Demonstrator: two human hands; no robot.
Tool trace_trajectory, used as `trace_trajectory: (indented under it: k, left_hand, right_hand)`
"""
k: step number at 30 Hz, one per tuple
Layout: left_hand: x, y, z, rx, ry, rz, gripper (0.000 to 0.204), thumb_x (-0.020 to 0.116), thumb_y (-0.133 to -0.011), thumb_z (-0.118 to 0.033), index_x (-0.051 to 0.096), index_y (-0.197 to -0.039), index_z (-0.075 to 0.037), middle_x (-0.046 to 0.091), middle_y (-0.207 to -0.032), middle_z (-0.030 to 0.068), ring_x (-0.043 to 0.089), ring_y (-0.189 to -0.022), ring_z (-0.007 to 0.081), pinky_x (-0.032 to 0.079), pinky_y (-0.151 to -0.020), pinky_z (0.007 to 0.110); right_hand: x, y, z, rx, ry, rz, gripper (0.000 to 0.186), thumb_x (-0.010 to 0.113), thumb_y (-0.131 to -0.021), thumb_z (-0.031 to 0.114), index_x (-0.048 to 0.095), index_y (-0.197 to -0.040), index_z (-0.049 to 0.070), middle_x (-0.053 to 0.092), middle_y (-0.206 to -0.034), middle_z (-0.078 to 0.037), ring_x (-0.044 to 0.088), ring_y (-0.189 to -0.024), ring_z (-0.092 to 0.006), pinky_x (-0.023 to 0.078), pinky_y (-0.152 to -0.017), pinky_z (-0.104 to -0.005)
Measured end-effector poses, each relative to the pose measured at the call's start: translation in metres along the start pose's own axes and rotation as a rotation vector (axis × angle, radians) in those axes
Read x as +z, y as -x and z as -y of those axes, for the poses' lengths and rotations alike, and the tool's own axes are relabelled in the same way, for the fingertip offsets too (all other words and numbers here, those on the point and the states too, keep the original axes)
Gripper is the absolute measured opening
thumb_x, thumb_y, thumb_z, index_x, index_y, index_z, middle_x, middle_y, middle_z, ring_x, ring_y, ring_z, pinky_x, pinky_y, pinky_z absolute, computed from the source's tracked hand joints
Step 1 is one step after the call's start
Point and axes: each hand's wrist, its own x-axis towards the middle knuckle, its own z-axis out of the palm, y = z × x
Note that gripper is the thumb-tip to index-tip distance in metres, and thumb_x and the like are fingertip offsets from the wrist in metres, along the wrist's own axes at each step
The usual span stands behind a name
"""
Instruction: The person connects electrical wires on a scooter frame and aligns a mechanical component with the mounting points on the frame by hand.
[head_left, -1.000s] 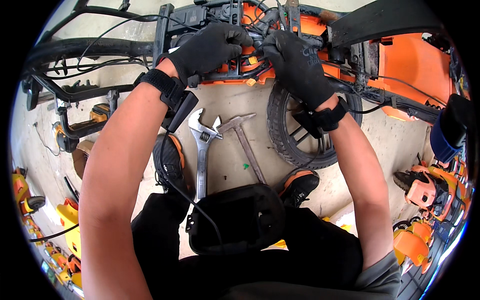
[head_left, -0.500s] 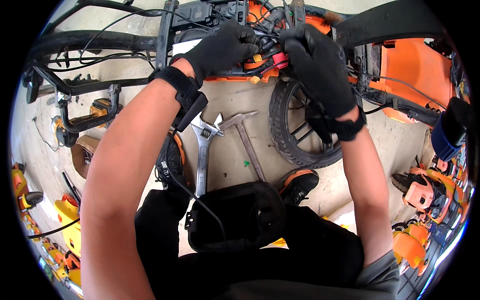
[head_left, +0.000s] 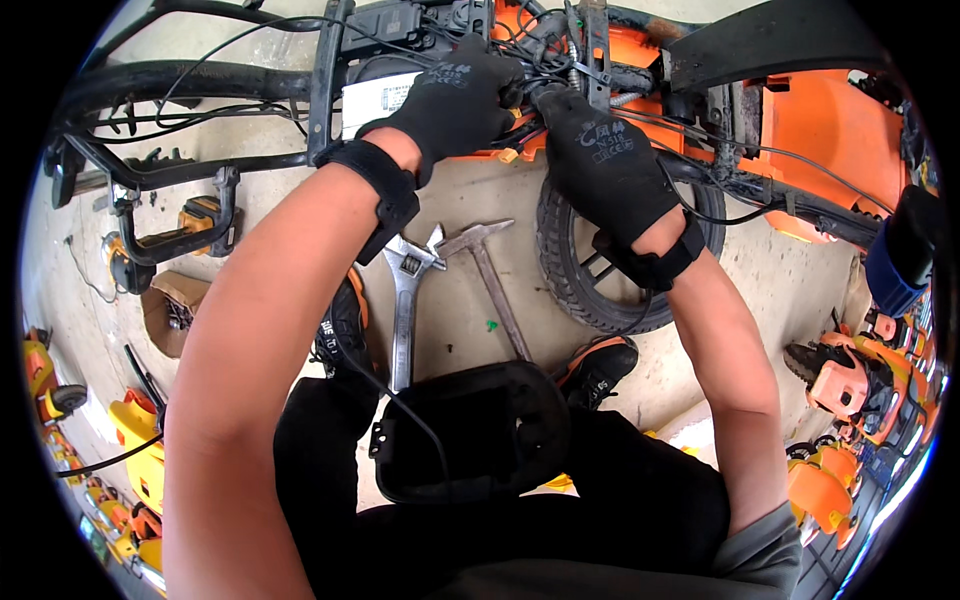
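Note:
Both my hands wear black gloves and meet at a bundle of black cables (head_left: 535, 75) in the open frame of an orange-and-black electric bike or scooter. My left hand (head_left: 455, 108) is closed, its fingertips curled round cables at the bundle's left side. From the right, my right hand (head_left: 605, 160) reaches in with fingers pinched on the same wiring; the exact piece is hidden. A small yellow connector (head_left: 509, 155) hangs just below the left fingers. To the left of the cables lies a white-labelled box (head_left: 378, 103) inside the frame.
On the floor lie an adjustable wrench (head_left: 405, 310) and a hammer (head_left: 490, 280), between my shoes. A black tyre (head_left: 560, 250) stands below the frame. A black open case (head_left: 470, 435) sits by my legs. A cardboard box (head_left: 168, 318) and yellow power tool (head_left: 205, 225) are left.
My right hand has moved left and down, closer to the left hand, and turned its back upward. It now covers the red connector. My left hand has shifted slightly right.

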Motion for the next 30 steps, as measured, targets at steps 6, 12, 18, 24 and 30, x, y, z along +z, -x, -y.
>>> trace_trajectory:
  k: [6,12,18,24,30]
  left_hand:
    - [0.008,-0.002,-0.002,-0.034,-0.012,-0.021,0.029,0.075,-0.078,-0.007,0.066,-0.105,-0.007,0.057,-0.098,0.0176,0.057,-0.096,0.0373,0.049,-0.082,0.044]
    - [0.010,-0.003,0.002,-0.051,0.007,-0.057,0.025,0.075,-0.077,-0.007,0.067,-0.101,-0.007,0.058,-0.096,0.0174,0.056,-0.095,0.0372,0.049,-0.081,0.045]
    - [0.001,-0.005,0.013,0.010,0.085,0.010,0.018,0.073,-0.078,-0.005,0.066,-0.095,-0.003,0.058,-0.094,0.0182,0.059,-0.086,0.0353,0.050,-0.077,0.043]
    - [-0.029,-0.014,0.011,-0.093,0.290,0.362,0.016,0.071,-0.089,-0.014,0.065,-0.092,0.000,0.065,-0.077,0.0102,0.061,-0.069,0.0165,0.050,-0.065,0.034]
    - [-0.011,-0.014,0.010,-0.141,0.188,0.207,0.018,0.075,-0.089,-0.015,0.066,-0.092,0.001,0.063,-0.072,0.0089,0.059,-0.065,0.0136,0.050,-0.062,0.032]
  right_hand:
    - [0.001,-0.008,-0.011,-0.111,0.088,-0.029,0.042,0.057,-0.079,0.003,0.059,-0.121,0.002,0.068,-0.107,-0.016,0.069,-0.083,-0.0333,0.056,-0.068,-0.0423]
    - [-0.006,-0.021,-0.009,-0.112,-0.002,0.040,0.037,0.060,-0.078,0.000,0.061,-0.115,0.005,0.064,-0.114,-0.018,0.067,-0.095,-0.0345,0.055,-0.078,-0.0440]
    - [0.007,-0.030,-0.020,-0.221,-0.029,-0.109,0.032,0.062,-0.078,-0.002,0.062,-0.109,0.006,0.062,-0.108,-0.015,0.061,-0.106,-0.0349,0.052,-0.087,-0.0432]
    - [0.008,-0.041,-0.025,-0.249,-0.069,-0.253,0.029,0.067,-0.078,0.004,0.062,-0.106,0.007,0.061,-0.105,-0.014,0.061,-0.102,-0.0336,0.052,-0.085,-0.0429]
    - [0.001,-0.046,-0.009,-0.118,-0.150,-0.386,0.025,0.071,-0.084,0.012,0.062,-0.107,0.007,0.061,-0.101,-0.013,0.063,-0.096,-0.0346,0.052,-0.080,-0.0437]
